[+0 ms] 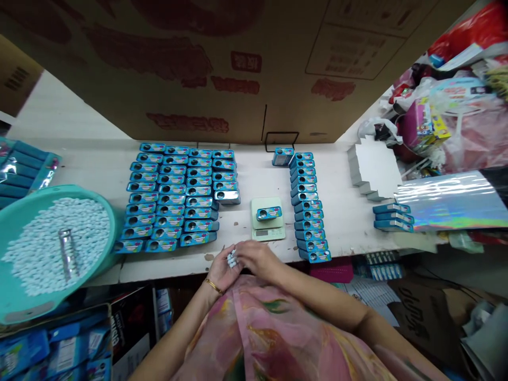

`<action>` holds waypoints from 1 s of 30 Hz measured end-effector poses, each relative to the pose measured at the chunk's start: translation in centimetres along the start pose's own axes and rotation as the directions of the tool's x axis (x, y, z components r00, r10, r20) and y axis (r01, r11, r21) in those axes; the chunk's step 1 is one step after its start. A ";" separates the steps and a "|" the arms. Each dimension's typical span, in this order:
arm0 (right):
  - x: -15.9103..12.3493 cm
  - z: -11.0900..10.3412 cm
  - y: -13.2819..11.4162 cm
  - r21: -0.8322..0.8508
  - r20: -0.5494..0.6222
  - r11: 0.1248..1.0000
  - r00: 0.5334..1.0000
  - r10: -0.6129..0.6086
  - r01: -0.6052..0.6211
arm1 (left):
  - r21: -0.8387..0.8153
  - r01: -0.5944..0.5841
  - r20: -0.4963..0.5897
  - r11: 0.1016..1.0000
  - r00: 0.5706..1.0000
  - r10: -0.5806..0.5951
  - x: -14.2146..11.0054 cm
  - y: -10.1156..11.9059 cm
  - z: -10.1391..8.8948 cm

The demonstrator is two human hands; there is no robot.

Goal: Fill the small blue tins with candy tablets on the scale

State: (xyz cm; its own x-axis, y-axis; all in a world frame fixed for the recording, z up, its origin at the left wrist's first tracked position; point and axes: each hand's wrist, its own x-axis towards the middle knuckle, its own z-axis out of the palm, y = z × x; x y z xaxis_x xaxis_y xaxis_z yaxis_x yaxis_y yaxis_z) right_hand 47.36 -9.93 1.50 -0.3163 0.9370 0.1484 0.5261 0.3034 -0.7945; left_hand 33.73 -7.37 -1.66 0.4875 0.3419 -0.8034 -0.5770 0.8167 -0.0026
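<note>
Near the table's front edge, my left hand (221, 271) is cupped palm up around several small pale blue candies (232, 258). My right hand (257, 258) reaches over from the right, its fingers curled together at the candies; what they pinch, if anything, is hidden. Just beyond my hands, a small blue tin (269, 213) rests on a pale kitchen scale (268, 234). To the left stand several columns of similar blue tins (170, 209), most showing a dark round opening on top. Another column of tins (310, 214) runs to the right of the scale.
A turquoise basin (109, 222) of pale pellets, with a shiny metal cylinder (68, 254) lying in it, stands at left. A large cardboard box (238, 95) walls off the back. White stacked cards (375, 166) and three blue tins (392, 217) sit at right.
</note>
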 end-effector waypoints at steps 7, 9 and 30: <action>-0.8 1.0 -0.8 -0.398 0.304 0.911 0.952 0.020 0.108 | 0.048 0.085 -0.112 0.995 0.991 -0.079 -1.4 0.3 -3.4; -0.7 0.1 -0.5 -0.459 0.315 0.882 0.948 0.053 0.103 | 0.064 0.074 -0.102 0.995 0.992 -0.067 -1.5 0.4 -4.1; 0.7 -8.1 6.5 -0.682 -0.025 0.690 0.950 0.310 -0.243 | 0.028 -0.007 -0.132 1.000 0.991 0.011 -1.7 1.0 -3.7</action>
State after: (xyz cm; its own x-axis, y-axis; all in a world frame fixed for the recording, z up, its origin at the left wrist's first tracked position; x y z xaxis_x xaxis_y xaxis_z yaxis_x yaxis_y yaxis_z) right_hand 56.98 -5.92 1.24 -0.1179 0.9889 -0.0910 0.9780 0.0997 -0.1830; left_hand 29.91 -8.84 -2.49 0.3904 0.2865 -0.8749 -0.5619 0.8270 0.0200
